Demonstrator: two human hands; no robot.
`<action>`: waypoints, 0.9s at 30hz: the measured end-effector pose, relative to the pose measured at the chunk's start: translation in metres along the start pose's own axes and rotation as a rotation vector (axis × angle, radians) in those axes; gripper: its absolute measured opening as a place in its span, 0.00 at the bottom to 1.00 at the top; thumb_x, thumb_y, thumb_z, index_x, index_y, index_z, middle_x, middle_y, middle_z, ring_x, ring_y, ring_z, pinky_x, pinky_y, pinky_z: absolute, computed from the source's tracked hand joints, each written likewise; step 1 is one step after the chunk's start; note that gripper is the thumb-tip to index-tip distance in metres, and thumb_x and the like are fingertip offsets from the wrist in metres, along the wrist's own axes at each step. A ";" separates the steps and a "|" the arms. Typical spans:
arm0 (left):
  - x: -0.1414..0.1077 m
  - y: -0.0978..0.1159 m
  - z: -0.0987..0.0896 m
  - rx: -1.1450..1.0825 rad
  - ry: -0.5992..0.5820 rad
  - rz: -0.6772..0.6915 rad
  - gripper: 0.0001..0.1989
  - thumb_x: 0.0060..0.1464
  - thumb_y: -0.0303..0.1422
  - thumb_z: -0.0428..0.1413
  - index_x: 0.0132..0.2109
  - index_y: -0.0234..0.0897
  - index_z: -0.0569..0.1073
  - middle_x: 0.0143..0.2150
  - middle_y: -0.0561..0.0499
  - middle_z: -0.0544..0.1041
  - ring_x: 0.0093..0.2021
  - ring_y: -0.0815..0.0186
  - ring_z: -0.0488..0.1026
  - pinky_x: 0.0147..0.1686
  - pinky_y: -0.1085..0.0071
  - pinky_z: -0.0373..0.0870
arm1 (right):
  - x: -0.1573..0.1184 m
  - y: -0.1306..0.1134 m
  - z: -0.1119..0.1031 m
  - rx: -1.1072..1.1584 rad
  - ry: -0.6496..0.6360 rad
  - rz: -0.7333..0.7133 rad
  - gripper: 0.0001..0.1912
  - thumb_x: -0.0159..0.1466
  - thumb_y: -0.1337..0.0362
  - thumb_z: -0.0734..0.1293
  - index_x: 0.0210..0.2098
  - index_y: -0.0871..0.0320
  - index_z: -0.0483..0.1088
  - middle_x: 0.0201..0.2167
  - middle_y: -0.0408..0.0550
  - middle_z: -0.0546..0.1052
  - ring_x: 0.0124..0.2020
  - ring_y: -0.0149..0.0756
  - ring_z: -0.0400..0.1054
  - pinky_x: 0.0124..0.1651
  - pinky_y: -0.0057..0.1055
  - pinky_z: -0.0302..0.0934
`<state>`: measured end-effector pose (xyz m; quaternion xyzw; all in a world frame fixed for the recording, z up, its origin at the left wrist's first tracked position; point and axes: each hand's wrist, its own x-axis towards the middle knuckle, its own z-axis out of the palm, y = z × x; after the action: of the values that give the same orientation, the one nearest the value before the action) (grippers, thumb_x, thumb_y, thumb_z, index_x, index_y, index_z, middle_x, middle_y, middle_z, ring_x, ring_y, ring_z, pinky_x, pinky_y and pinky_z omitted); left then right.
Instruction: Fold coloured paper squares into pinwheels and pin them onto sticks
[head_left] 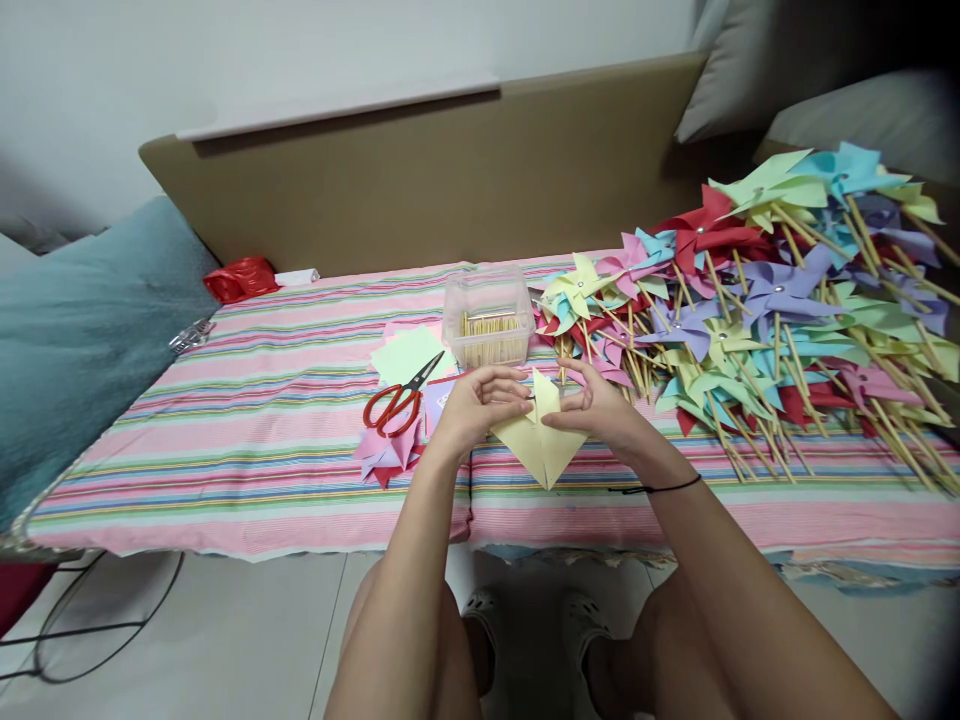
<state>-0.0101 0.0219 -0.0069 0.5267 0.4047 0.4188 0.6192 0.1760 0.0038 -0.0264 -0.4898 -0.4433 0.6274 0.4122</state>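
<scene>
A pale yellow paper square [546,455], cut in from its corners, hangs point-down between my hands. My left hand [486,402] pinches its left side between thumb and fingers. On the other side my right hand [592,405] grips the paper, with the thumb on its front face. To the left lie red-handled scissors [395,405], partly over a stack of coloured paper sheets [401,352]. Cut pink and purple paper pieces [388,455] sit just below them. Behind my hands stands a clear plastic box [489,318] holding short wooden sticks.
A large heap of paper pinwheels on sticks [780,290] covers the right side of the striped cloth [247,430]. A red plastic bag [241,280] and a white object [297,277] lie at the back left. A teal cushion [105,330] is at far left.
</scene>
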 end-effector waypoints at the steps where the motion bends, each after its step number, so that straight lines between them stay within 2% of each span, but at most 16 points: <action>1: 0.000 0.000 0.000 0.017 0.003 -0.021 0.23 0.32 0.30 0.69 0.40 0.34 0.75 0.35 0.50 0.78 0.31 0.69 0.74 0.37 0.70 0.70 | -0.001 0.000 0.000 0.001 -0.007 -0.001 0.55 0.44 0.68 0.75 0.64 0.56 0.43 0.22 0.41 0.78 0.24 0.38 0.73 0.28 0.30 0.64; 4: -0.002 0.001 0.001 0.068 0.020 -0.123 0.26 0.33 0.32 0.69 0.43 0.34 0.73 0.36 0.48 0.78 0.31 0.68 0.74 0.33 0.70 0.69 | -0.003 -0.002 0.001 -0.004 -0.032 -0.004 0.55 0.45 0.68 0.75 0.65 0.55 0.42 0.23 0.41 0.78 0.26 0.39 0.74 0.30 0.30 0.65; 8: -0.006 0.004 0.003 0.124 -0.011 -0.204 0.23 0.35 0.36 0.69 0.39 0.35 0.71 0.28 0.50 0.77 0.27 0.67 0.73 0.26 0.73 0.65 | -0.005 -0.003 0.001 -0.029 -0.032 -0.007 0.54 0.46 0.68 0.75 0.65 0.55 0.43 0.23 0.41 0.78 0.27 0.38 0.74 0.30 0.30 0.64; 13: -0.005 0.001 0.005 0.197 -0.001 -0.200 0.21 0.33 0.36 0.68 0.34 0.37 0.69 0.25 0.52 0.77 0.25 0.66 0.73 0.23 0.75 0.62 | -0.006 -0.005 0.002 -0.045 -0.038 -0.005 0.53 0.46 0.68 0.74 0.65 0.54 0.44 0.22 0.39 0.77 0.26 0.38 0.73 0.29 0.30 0.63; 27: -0.004 0.001 0.004 0.165 0.016 -0.139 0.20 0.33 0.35 0.68 0.34 0.36 0.70 0.22 0.53 0.76 0.21 0.66 0.72 0.20 0.75 0.62 | -0.005 -0.004 0.001 -0.048 -0.021 -0.034 0.52 0.46 0.66 0.76 0.64 0.56 0.47 0.19 0.37 0.75 0.24 0.35 0.71 0.28 0.28 0.61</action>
<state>-0.0075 0.0164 -0.0054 0.5432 0.4784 0.3443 0.5980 0.1767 -0.0005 -0.0215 -0.4854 -0.4709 0.6144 0.4064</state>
